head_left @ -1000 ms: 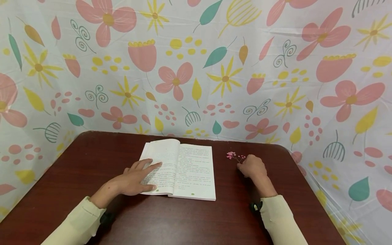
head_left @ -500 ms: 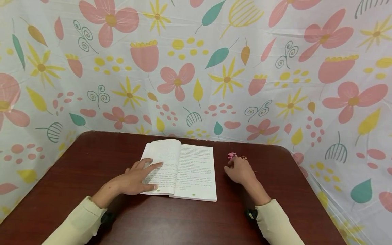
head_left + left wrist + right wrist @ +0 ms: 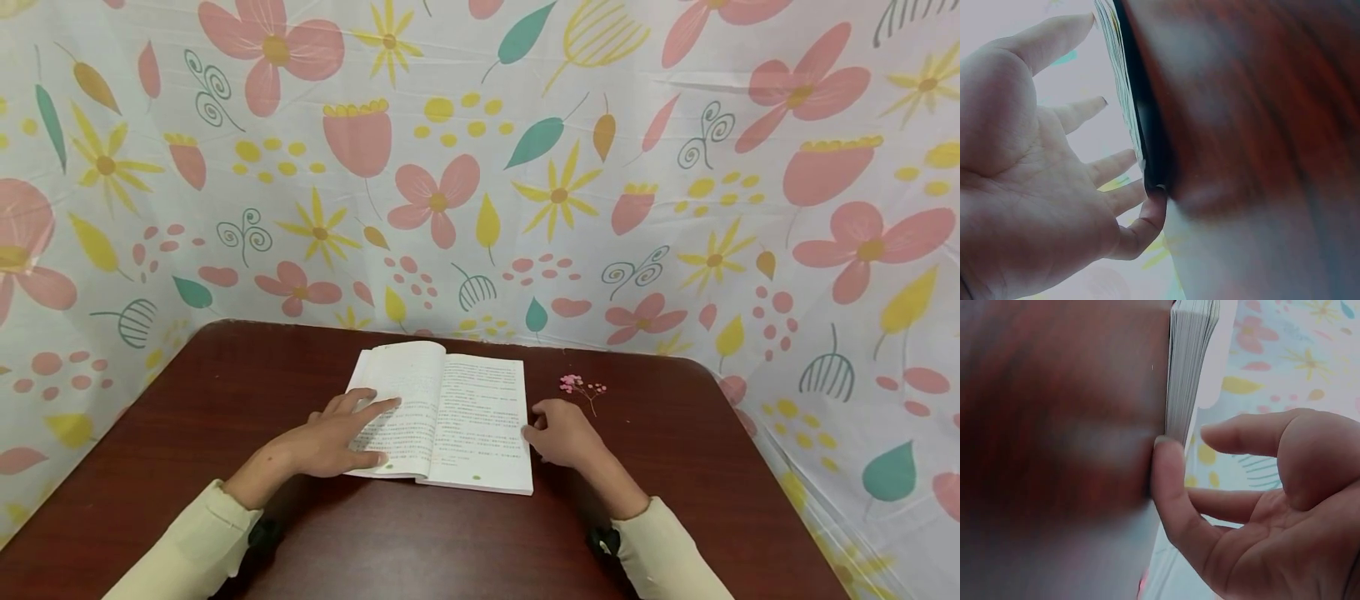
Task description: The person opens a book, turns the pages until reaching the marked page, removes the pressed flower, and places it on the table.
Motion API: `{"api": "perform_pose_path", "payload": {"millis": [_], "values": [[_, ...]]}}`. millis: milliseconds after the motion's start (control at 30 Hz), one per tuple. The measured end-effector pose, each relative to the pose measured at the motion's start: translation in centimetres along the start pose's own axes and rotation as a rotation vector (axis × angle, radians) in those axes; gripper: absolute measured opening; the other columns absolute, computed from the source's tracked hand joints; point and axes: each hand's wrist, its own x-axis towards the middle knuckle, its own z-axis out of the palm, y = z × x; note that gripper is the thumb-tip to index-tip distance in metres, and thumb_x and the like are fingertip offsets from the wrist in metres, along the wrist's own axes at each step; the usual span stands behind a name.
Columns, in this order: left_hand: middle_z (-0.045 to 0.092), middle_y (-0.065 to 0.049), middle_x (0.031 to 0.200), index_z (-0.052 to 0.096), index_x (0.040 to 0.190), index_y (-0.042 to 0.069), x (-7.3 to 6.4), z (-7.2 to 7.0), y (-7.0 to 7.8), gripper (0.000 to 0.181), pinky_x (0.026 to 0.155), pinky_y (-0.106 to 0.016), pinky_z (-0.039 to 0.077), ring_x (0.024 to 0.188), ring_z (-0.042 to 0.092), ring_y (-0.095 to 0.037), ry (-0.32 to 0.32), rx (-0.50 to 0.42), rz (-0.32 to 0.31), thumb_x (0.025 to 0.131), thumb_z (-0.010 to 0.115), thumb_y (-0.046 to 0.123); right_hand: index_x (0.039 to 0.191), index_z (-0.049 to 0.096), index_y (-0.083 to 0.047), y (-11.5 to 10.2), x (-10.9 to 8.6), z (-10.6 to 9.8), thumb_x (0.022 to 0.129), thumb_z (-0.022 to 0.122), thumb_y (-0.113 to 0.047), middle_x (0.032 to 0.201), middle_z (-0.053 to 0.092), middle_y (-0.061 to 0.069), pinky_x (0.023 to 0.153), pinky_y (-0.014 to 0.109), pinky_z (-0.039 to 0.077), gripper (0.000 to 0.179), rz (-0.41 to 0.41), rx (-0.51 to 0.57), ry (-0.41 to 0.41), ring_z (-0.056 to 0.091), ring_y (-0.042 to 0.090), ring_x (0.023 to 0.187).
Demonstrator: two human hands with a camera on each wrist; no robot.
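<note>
An open book [image 3: 480,417] with printed pages lies on the table. My left hand [image 3: 322,442] rests on its left page, fingers spread; in the left wrist view the fingertips reach the edge of the pages [image 3: 1116,81]. Beside the book's right edge is my right hand [image 3: 566,433], its fingers loosely bent. The right wrist view shows a fingertip right at the page block [image 3: 1188,369], with the thumb apart from the other fingers and nothing pinched between them. A small sprig of pink flowers [image 3: 572,384] lies on the table just beyond the right hand.
The dark reddish-brown wooden table [image 3: 450,550] has rounded far corners. Behind it hangs a white cloth [image 3: 480,150] printed with flowers and leaves. Each wrist wears a small black device [image 3: 603,542] below a pale sleeve.
My right hand has let go of the flower sprig and moved left to the book's right edge. The sprig is now uncovered on the table. My left hand has stayed on the page.
</note>
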Motion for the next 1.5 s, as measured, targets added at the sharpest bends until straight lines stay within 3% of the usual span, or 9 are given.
{"api": "perform_pose_path", "payload": {"millis": [400,533,667,833,1000,1067,1267,1400,1500], "values": [[0.019,-0.019,0.170,0.039,0.166,0.027,0.3,-0.3,0.4,0.083,0.107,-0.077,0.028,0.153,0.023,-0.046,-0.005,-0.033,-0.036,0.096,0.078,0.047,0.129,0.067,0.006,-0.1,-0.3,0.3,0.103,0.069,-0.012,0.083,0.063,0.009,0.056,0.034,0.056,0.032,-0.022,0.078,-0.080,0.068,0.021,0.061],[0.016,-0.025,0.168,0.046,0.162,0.025,0.3,-0.3,0.5,0.083,0.108,-0.075,0.032,0.151,0.022,-0.050,0.036,-0.056,-0.070,0.090,0.086,0.042,0.127,0.068,0.004,-0.1,-0.4,0.4,0.103,0.068,-0.011,0.081,0.062,0.009,0.056,0.034,0.055,0.028,-0.027,0.103,-0.092,0.068,0.022,0.062],[0.015,-0.032,0.162,0.050,0.158,0.016,0.4,-0.4,0.6,0.087,0.104,-0.070,0.041,0.147,0.022,-0.055,0.113,-0.114,-0.167,0.084,0.093,0.034,0.136,0.064,0.005,0.0,-0.6,0.3,0.103,0.068,-0.011,0.083,0.063,0.009,0.055,0.033,0.051,0.037,-0.038,0.117,-0.086,0.067,0.022,0.062],[0.026,-0.036,0.153,0.043,0.159,0.003,0.5,-0.7,0.3,0.100,0.101,-0.063,0.045,0.138,0.033,-0.053,0.169,-0.155,-0.249,0.079,0.096,0.031,0.143,0.059,0.009,0.2,-1.2,0.3,0.103,0.065,-0.007,0.092,0.065,0.011,0.060,0.033,0.053,0.043,-0.047,0.194,-0.086,0.067,0.021,0.069],[0.038,-0.035,0.139,0.028,0.164,0.000,0.6,-1.1,0.0,0.113,0.098,-0.056,0.049,0.119,0.053,-0.043,0.178,-0.170,-0.241,0.078,0.097,0.029,0.141,0.061,0.009,0.5,-1.7,0.4,0.104,0.060,-0.003,0.102,0.067,0.011,0.069,0.035,0.052,0.039,-0.063,0.251,-0.115,0.063,0.021,0.082],[0.037,-0.037,0.143,0.019,0.166,0.000,0.7,-1.2,-0.1,0.119,0.100,-0.056,0.048,0.122,0.054,-0.044,0.188,-0.185,-0.228,0.080,0.096,0.028,0.142,0.061,0.008,0.6,-1.8,0.4,0.104,0.058,-0.002,0.106,0.067,0.012,0.071,0.035,0.051,0.039,-0.069,0.270,-0.124,0.062,0.022,0.086],[0.035,-0.035,0.160,0.002,0.167,-0.002,0.8,-2.3,0.1,0.121,0.108,-0.058,0.046,0.141,0.046,-0.047,0.234,-0.353,-0.251,0.090,0.088,0.032,0.147,0.054,0.011,0.9,-1.9,0.3,0.106,0.055,0.000,0.113,0.064,0.015,0.073,0.036,0.049,0.042,-0.055,0.325,-0.134,0.064,0.026,0.091],[0.051,-0.029,0.151,0.016,0.167,-0.004,0.6,-3.2,0.3,0.096,0.097,-0.047,0.053,0.125,0.062,-0.038,0.293,-0.512,-0.290,0.105,0.065,0.050,0.148,0.053,0.010,1.0,-2.0,0.1,0.108,0.052,-0.002,0.116,0.066,0.015,0.078,0.039,0.052,0.042,-0.050,0.342,-0.152,0.065,0.026,0.094],[0.054,-0.026,0.150,0.031,0.164,-0.003,0.5,-3.7,0.4,0.091,0.096,-0.041,0.055,0.127,0.063,-0.035,0.322,-0.706,-0.263,0.107,0.045,0.067,0.148,0.053,0.010,1.0,-2.1,-0.1,0.110,0.049,-0.006,0.123,0.068,0.016,0.087,0.045,0.056,0.042,-0.060,0.358,-0.168,0.067,0.026,0.099]]}}
